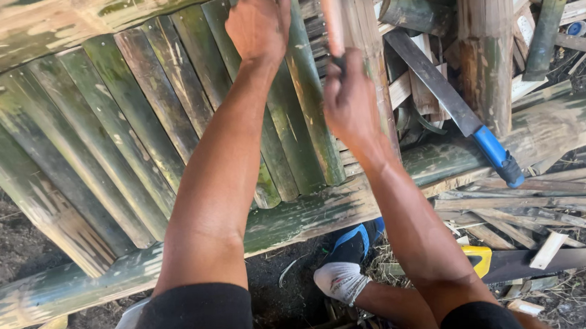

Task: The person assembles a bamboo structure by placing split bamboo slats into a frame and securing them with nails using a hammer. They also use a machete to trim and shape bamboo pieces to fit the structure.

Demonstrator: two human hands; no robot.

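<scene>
My left hand (pixel 260 19) presses down on the upper end of a green bamboo slat (pixel 310 108), one of several split slats laid side by side across a long bamboo pole (pixel 297 219). My right hand (pixel 350 102) is closed around the dark handle of a tool whose pale, blurred head (pixel 332 21) is raised above the slats; it looks like a hammer. Both forearms reach forward from the bottom of the view.
A machete with a blue handle (pixel 495 150) lies on the pole at right, blade towards the upper left. Bamboo offcuts and strips (pixel 550 201) litter the right side. A saw with a yellow handle (pixel 482 261) lies on the ground. My foot in a sock (pixel 342 278) rests below.
</scene>
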